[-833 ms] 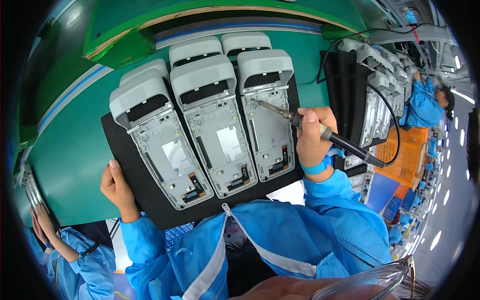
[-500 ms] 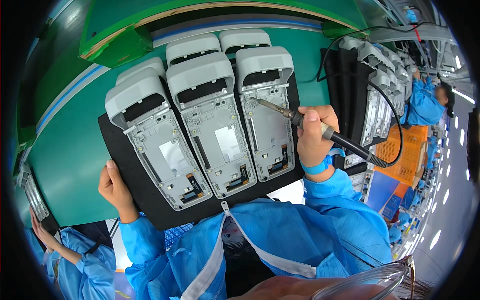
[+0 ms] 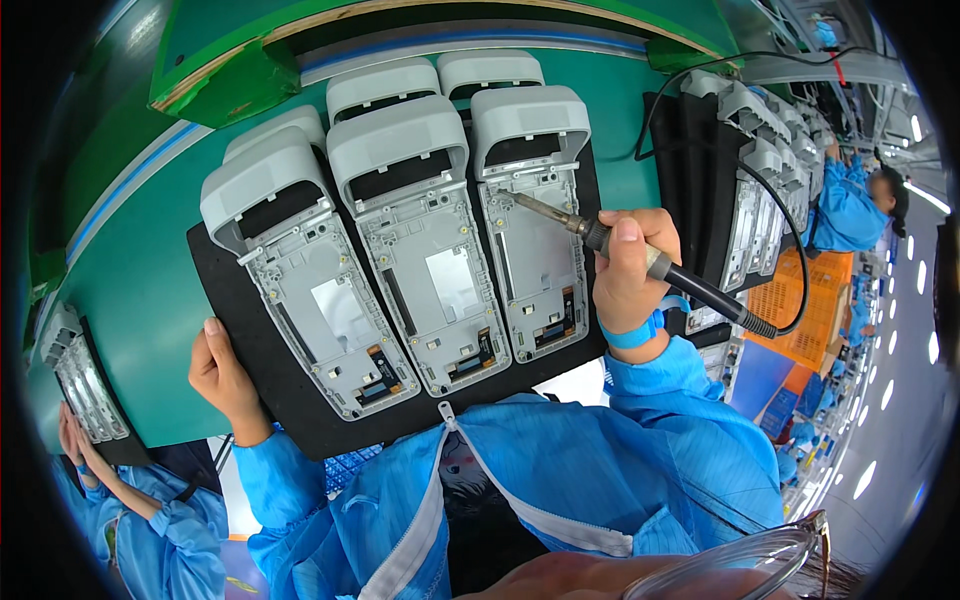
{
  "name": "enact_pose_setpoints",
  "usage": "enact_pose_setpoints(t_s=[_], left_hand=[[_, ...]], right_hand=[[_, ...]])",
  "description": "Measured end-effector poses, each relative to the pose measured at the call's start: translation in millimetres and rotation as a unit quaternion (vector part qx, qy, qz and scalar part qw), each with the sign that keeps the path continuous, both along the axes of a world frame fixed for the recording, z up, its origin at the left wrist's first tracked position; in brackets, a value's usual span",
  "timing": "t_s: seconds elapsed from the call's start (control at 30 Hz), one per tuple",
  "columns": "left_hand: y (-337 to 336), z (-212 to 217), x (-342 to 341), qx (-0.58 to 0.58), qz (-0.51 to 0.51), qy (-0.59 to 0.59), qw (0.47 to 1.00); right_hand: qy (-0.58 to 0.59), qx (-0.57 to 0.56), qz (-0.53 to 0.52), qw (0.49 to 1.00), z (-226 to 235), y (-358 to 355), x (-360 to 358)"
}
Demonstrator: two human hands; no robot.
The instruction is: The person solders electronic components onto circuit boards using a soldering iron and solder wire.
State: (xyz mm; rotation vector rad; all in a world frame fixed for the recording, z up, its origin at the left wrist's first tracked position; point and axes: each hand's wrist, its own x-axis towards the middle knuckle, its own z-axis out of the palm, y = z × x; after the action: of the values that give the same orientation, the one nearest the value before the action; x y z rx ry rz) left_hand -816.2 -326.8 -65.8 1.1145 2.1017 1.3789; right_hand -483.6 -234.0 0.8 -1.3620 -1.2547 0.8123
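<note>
My right hand [image 3: 636,265] is closed round the grip of a soldering iron [image 3: 700,290] with a dark handle and a metal barrel. The iron's tip reaches the upper left corner of the right grey plastic housing [image 3: 540,240], and I cannot tell whether it touches. Beside it lie a middle housing [image 3: 420,250] and a left housing [image 3: 310,270], each with a raised hood at its far end. They rest on a black board [image 3: 240,300], whose left edge my left hand [image 3: 225,380] grips, thumb uppermost and other fingers partly hidden.
More grey hoods [image 3: 380,85] stand behind the three housings on the green bench [image 3: 150,330]. At the right are stacked housings [image 3: 755,190] and an orange crate [image 3: 795,310], with the iron's black cable [image 3: 790,210] looping past. Another person's hands [image 3: 85,440] are beside housings at the far left.
The black board's left side has swung slightly left with my left hand on it. The iron tip stays at the same corner. The other person's housings show more at the left.
</note>
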Motion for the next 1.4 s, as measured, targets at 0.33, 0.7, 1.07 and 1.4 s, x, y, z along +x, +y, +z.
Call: enact_pose_setpoints(t_s=[0.33,0.7,1.07,1.4], left_hand=[[-1,-5,-5,0.000,-0.007,-0.003,1.000],[-2,0,-5,-0.006,-0.011,0.034,0.999],[-2,3,-4,-0.007,-0.002,0.022,1.000],[-10,57,14,-0.080,0.049,0.103,0.990]], right_hand=[[0.008,0.001,-0.013,1.000,1,1,0],[0.065,-0.041,0.004,0.997,17,-2,3],[0.141,-0.018,-0.035,0.989,20,-2,10],[0.195,-0.032,-0.040,0.979,64,-25,47]])
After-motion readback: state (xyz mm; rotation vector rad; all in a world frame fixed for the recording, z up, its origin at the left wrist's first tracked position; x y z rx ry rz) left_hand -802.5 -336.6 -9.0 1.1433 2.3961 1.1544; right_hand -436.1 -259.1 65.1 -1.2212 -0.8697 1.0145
